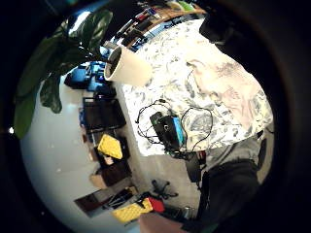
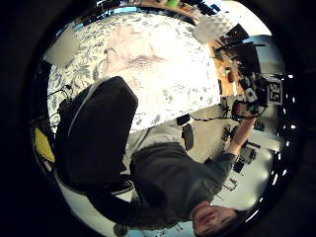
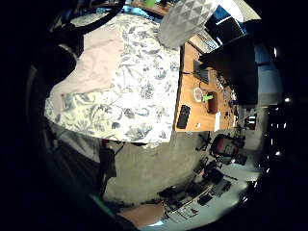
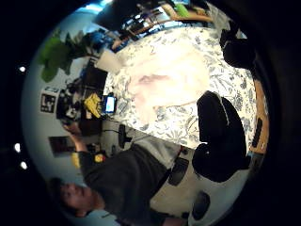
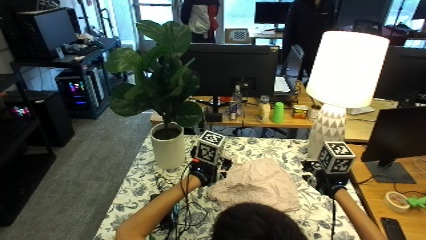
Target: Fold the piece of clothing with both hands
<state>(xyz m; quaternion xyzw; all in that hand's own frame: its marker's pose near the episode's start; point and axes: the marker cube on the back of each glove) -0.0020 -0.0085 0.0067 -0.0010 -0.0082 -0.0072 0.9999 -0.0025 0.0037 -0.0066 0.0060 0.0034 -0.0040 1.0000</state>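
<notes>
So, garment [image 5: 258, 184]: pale pink, soft, crumpled heap on floral tablecloth [image 5: 146, 182].
left hand [image 5: 203, 173]: beside it, grip unclear.
right hand [image 5: 331, 182]: apart, probably empty; can't tell.

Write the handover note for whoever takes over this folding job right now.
Left hand: raised beside the garment's left edge, holding nothing as far as the views show.
Right hand: raised to the garment's right, apart from it.
Pale pink crumpled garment: lies on the floral tablecloth, between the hands, near the person.
Done: no neat fold visible.
Left: grasp the garment with both hands and fold it.
</notes>
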